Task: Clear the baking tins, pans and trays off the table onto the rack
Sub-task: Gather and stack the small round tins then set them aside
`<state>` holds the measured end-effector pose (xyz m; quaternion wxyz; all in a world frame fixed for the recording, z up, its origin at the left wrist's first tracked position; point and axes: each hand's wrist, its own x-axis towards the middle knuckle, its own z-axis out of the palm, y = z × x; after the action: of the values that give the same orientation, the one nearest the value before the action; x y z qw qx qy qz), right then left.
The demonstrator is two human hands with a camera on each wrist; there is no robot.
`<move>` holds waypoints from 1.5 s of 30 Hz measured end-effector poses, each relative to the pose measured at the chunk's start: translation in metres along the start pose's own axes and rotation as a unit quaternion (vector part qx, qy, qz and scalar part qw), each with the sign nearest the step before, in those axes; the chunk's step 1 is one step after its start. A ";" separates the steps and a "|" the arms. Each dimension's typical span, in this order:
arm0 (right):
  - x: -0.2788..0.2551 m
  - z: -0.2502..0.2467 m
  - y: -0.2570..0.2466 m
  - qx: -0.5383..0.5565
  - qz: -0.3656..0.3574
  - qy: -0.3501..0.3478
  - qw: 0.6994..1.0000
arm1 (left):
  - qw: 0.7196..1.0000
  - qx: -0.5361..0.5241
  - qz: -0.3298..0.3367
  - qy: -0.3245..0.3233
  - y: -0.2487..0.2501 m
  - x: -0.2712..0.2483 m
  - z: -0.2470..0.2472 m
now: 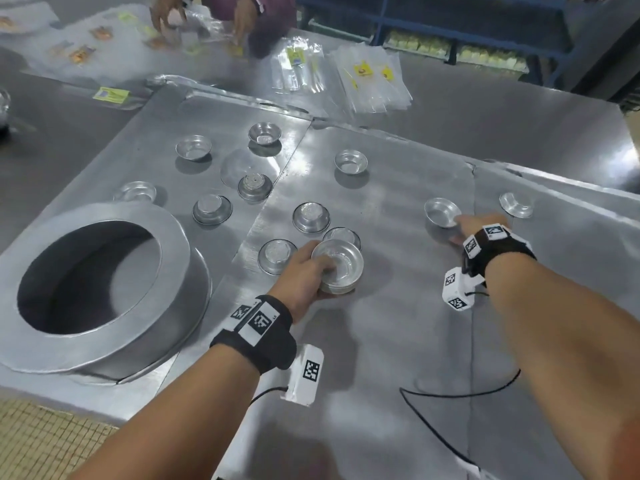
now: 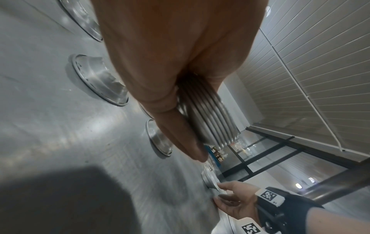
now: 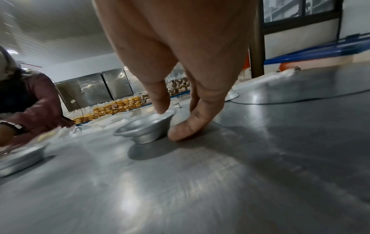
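Broadly, the steel desk [image 1: 381,341] carries everything, and its biggest piece is the large round pan [image 1: 100,285], which lies upside down at the near left with an open hole in its base. It looks stiff and bulky, so I judge it needs both hands at the rim.

Next in size is the stack of small tins [image 1: 337,266], nested one in the other. The left hand [image 1: 301,271] holds it just above the desk, with the thumb inside the top tin and the fingers curled under the pile; the left wrist view shows many thin rims pressed together. Such a pile is probably light but slippery, so a clenched hold from both sides is wise.

Smallest are the single tins scattered over the desk, some upright, some upside down. The right hand [image 1: 471,230] reaches one upright tin [image 1: 441,212] at the far right: one fingertip [image 3: 162,104] is on its rim and the thumb [image 3: 188,126] is on the desk beside its wall, so the grip is not closed yet. The thin flared rim is the natural place to pinch it.
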<state>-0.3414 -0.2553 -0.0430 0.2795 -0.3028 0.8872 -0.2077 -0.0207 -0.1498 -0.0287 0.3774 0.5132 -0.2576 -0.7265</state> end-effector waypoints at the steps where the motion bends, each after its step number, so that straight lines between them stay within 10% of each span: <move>1: 0.003 0.002 -0.001 -0.004 0.002 0.007 1.000 | 1.000 0.001 0.001 0.003 0.001 0.002 0.001; 15: -0.044 0.003 -0.029 0.202 -0.128 -0.129 0.962 | 0.999 0.014 0.023 0.042 -0.004 0.000 0.012; 27: -0.199 0.005 -0.024 0.043 -0.347 -0.219 0.911 | 0.999 -0.024 0.021 -0.015 -0.011 -0.039 0.009; 45: -0.208 0.054 -0.038 0.017 -0.360 -0.225 0.905 | 0.999 0.023 0.042 0.006 -0.005 -0.037 -0.031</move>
<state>-0.1549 -0.1576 0.0136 0.3833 -0.6353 0.6278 -0.2351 0.0143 -0.1164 -0.0227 0.3970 0.5147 -0.2938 -0.7008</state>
